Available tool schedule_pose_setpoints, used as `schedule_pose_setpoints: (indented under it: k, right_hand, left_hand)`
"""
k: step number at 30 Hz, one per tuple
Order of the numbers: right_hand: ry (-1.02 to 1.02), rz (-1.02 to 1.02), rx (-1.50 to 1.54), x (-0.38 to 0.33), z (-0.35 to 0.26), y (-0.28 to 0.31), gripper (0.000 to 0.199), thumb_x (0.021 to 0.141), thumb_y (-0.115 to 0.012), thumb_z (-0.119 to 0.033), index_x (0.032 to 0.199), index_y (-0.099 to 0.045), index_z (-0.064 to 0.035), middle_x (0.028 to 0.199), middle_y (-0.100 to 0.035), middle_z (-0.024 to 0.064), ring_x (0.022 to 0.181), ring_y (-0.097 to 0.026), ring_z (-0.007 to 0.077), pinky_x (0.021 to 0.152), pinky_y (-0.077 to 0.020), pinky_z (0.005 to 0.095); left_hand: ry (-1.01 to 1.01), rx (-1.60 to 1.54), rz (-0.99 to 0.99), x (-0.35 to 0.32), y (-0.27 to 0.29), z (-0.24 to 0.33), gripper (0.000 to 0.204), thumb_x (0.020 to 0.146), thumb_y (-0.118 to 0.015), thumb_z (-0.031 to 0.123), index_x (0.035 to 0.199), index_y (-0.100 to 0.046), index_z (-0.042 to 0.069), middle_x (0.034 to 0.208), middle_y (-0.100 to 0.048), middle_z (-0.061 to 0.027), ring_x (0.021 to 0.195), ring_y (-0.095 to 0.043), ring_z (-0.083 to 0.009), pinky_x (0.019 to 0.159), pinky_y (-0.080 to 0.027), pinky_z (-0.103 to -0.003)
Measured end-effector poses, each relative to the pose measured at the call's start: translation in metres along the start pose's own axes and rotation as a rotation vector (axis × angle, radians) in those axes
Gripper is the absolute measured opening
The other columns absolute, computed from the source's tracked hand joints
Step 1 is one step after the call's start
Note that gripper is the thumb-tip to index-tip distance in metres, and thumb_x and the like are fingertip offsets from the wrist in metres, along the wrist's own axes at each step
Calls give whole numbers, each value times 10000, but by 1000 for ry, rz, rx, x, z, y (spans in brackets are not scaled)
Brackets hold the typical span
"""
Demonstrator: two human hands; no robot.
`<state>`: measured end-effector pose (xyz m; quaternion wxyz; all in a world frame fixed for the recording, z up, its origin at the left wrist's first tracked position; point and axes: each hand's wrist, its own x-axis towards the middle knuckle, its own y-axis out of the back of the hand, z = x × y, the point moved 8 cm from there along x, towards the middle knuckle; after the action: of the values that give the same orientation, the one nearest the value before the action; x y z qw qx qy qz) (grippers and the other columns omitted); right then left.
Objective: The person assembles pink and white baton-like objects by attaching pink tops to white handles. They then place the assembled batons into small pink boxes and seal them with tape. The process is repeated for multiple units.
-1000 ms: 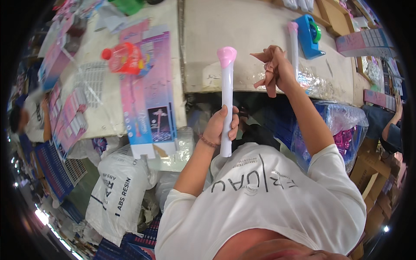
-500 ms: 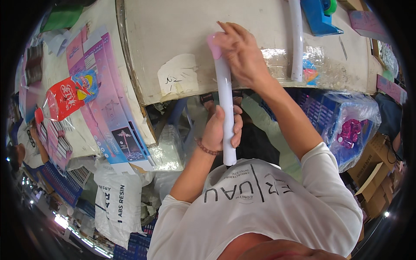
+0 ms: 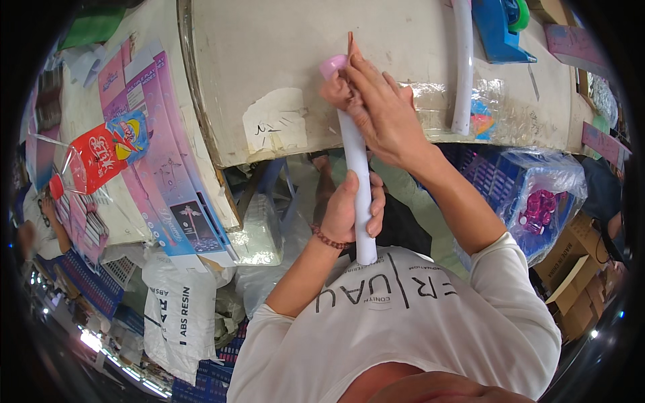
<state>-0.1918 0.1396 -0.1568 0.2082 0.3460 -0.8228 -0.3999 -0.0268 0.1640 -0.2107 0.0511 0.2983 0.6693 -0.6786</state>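
Observation:
A long white tube [image 3: 357,161] slants from the front of my shirt up over the table's edge. Its far end carries a glossy pink piece [image 3: 333,65]. My left hand [image 3: 357,209], with a beaded bracelet at the wrist, wraps round the lower part of the tube. Near the far end my right hand [image 3: 376,107] is closed about the tube, just below the pink piece. A thin, pointed orange-brown sliver [image 3: 351,44] sticks up by its fingertips; I cannot tell what it is.
Another white tube [image 3: 463,74] lies on the pale table [image 3: 262,40], beside a blue tape dispenser [image 3: 496,30]. Printed cardboard sheets [image 3: 171,154] and a red packet [image 3: 101,158] are at left. Below the table's right side stands a blue crate [image 3: 494,178] with a plastic-wrapped pink item [image 3: 539,209].
My right hand has turned and closed round the tube under the pink piece. The tube's near end and my left hand have shifted slightly right and toward me.

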Motion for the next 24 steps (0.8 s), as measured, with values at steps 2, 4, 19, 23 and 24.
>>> schedule_pose_setpoints:
  k: [2, 4, 19, 23, 24]
  right_hand:
    - [45, 78, -39, 1, 0, 4, 490, 847, -657, -268, 1278, -537, -68, 1369, -460, 180, 1214, -477, 356, 964, -397, 480]
    - [67, 161, -75, 1, 1, 8, 414, 809, -695, -210, 1193, -610, -80, 1269, -531, 154, 1125, -528, 328, 910, -434, 457]
    - [-246, 95, 348, -9, 29, 5, 128, 792, -703, -19, 915, -671, -5, 856, -644, 98, 757, -638, 216, 688, -517, 308]
    - [-112, 128, 152, 4, 16, 9, 160, 734, -705, 13, 888, -678, -19, 869, -633, 89, 808, -627, 253, 691, -521, 333]
    - [-73, 91, 139, 6, 10, 8, 159, 730, -702, 16, 883, -680, -17, 875, -632, 91, 817, -625, 258, 695, -522, 336]
  left_hand:
    - [-1, 3, 6, 0, 0, 0, 564, 890, -508, 603, 1082, -497, 74, 689, -533, -76, 419, -526, -193, 386, -449, -323]
    - [-2, 19, 17, 0, 1, 1, 567, 888, -510, 603, 1073, -496, 68, 686, -532, -74, 417, -525, -189, 385, -448, -319]
    - [-3, 142, 141, -1, 14, 4, 572, 891, -490, 623, 926, -480, 53, 629, -507, -65, 388, -496, -159, 360, -442, -302]
    - [3, 190, 155, 1, 19, 2, 566, 892, -495, 617, 922, -480, 52, 629, -506, -67, 387, -495, -160, 359, -443, -304]
    - [-7, 211, 152, 1, 19, 3, 565, 892, -497, 616, 920, -480, 52, 630, -507, -68, 388, -495, -161, 360, -444, -304]
